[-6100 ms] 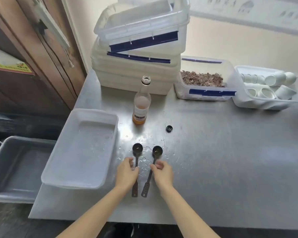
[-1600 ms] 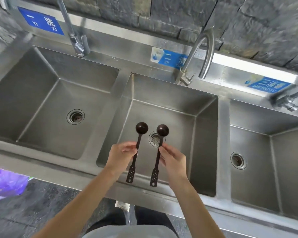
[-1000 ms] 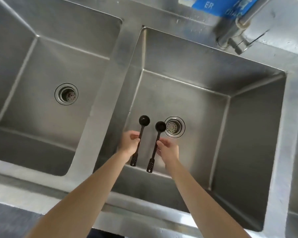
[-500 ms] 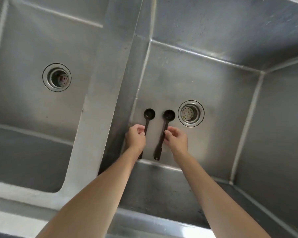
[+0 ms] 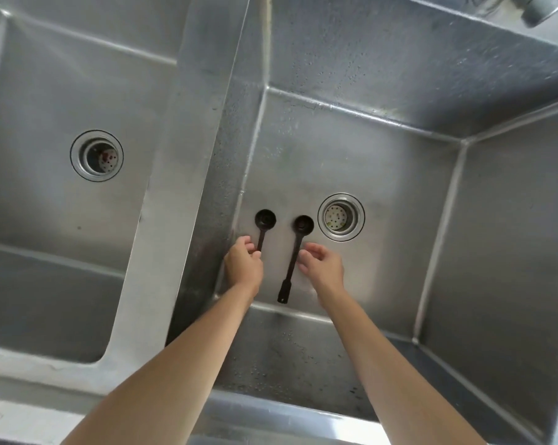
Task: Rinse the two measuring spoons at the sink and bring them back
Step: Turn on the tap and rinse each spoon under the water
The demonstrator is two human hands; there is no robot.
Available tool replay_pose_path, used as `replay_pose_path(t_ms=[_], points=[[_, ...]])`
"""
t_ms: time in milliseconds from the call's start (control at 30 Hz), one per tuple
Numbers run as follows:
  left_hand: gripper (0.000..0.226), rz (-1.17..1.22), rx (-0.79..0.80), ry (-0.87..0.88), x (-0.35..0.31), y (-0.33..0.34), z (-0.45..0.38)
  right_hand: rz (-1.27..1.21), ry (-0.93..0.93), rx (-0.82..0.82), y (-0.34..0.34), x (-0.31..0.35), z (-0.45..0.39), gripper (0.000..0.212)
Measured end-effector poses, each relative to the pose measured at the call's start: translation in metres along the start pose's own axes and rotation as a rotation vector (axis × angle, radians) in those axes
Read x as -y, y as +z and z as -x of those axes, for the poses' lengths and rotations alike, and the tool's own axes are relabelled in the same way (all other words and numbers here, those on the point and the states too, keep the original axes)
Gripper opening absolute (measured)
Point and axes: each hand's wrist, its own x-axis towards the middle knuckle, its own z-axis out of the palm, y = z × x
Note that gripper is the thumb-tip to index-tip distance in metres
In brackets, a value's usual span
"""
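Two black measuring spoons lie bowl-up, side by side, on the floor of the middle sink basin (image 5: 383, 175), just left of its drain (image 5: 341, 216). My left hand (image 5: 243, 266) is curled over the handle of the left spoon (image 5: 265, 219); the lower handle is hidden under my fingers. The right spoon (image 5: 292, 264) is in full view from bowl to handle end. My right hand (image 5: 323, 266) sits just to its right with fingers apart, holding nothing.
A steel divider (image 5: 181, 187) separates this basin from the left basin, which has its own drain (image 5: 96, 155). The tip of a faucet (image 5: 541, 4) shows at the top right. The basin walls carry water droplets.
Both hands have lowered the spoons onto the basin floor. My right hand has let go of its spoon and drawn slightly to the right. The camera has moved closer over the basin.
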Motion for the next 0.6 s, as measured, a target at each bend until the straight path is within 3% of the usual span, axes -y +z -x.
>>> replay_pose_path(t_ms=[233, 400, 600], points=[[0.057, 0.129, 0.131, 0.215, -0.083, -0.024, 0.046, -0.060, -0.090, -0.015, -0.065, 0.069, 0.041, 0.027], [0.079, 0.228, 0.113, 0.474, -0.172, -0.044, 0.077, -0.190, -0.244, -0.076, -0.121, 0.144, 0.065, 0.019], [0.079, 0.284, 0.058, 0.712, -0.287, -0.060, 0.091, -0.300, -0.474, -0.193, -0.184, 0.234, 0.083, 0.013]])
